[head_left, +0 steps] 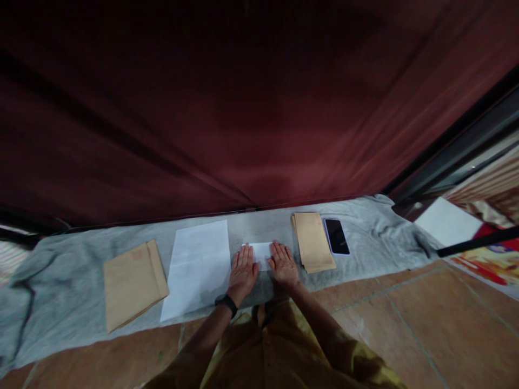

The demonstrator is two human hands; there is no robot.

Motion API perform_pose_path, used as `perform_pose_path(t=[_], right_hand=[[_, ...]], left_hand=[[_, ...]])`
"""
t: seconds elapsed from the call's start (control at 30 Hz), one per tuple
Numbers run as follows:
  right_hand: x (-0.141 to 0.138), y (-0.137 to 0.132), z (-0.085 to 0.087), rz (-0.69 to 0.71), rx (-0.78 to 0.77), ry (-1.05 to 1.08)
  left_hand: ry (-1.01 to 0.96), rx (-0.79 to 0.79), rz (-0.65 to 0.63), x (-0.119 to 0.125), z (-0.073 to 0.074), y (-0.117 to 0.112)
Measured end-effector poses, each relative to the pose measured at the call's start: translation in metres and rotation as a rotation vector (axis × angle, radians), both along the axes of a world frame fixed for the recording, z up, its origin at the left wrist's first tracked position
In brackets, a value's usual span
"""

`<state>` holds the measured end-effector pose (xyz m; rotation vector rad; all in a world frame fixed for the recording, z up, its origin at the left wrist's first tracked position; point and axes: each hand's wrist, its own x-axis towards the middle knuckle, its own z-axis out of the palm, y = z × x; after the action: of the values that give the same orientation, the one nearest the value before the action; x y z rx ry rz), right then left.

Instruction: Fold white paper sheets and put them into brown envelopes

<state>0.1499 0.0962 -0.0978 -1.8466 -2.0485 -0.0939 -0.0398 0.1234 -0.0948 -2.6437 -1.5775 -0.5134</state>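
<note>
A small folded white paper [261,256] lies flat on the grey cloth in front of me. My left hand [243,273] rests palm down over its left end, fingers stretched out. On the right end lies my right hand [284,267], also flat with fingers extended. Part of the paper is hidden beneath both hands. Beside my left hand is a large white sheet [198,267]. To the right of my right hand sits a stack of brown envelopes [314,241].
More brown envelopes [132,283] lie at the left on the grey cloth [60,292]. A phone [337,236] is beside the right stack. Dark red fabric [251,135] hangs behind the cloth. A black bar [478,241] and a colourful printed sheet [492,265] are at the far right.
</note>
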Motion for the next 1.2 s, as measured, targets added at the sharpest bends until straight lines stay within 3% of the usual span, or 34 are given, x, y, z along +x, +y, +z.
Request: perform_pose_path(t=[0.23, 0.5, 0.7, 0.97, 1.2], right_hand=[[-0.002, 0.001, -0.003, -0.015, 0.007, 0.007], [-0.001, 0.000, -0.003, -0.002, 0.002, 0.015], [-0.001, 0.000, -0.002, -0.009, 0.006, -0.010], [-0.001, -0.001, 0.000, -0.012, -0.009, -0.016], [0.000, -0.002, 0.000, 0.005, -0.004, -0.006]], left_hand=[[-0.005, 0.003, 0.007, 0.004, 0.005, 0.001], [0.026, -0.042, -0.211, 0.029, 0.015, -0.012], [0.026, -0.051, -0.232, 0.019, 0.015, -0.013], [0.047, -0.060, -0.136, 0.010, 0.016, -0.019], [0.075, -0.070, -0.166, -0.002, 0.022, -0.022]])
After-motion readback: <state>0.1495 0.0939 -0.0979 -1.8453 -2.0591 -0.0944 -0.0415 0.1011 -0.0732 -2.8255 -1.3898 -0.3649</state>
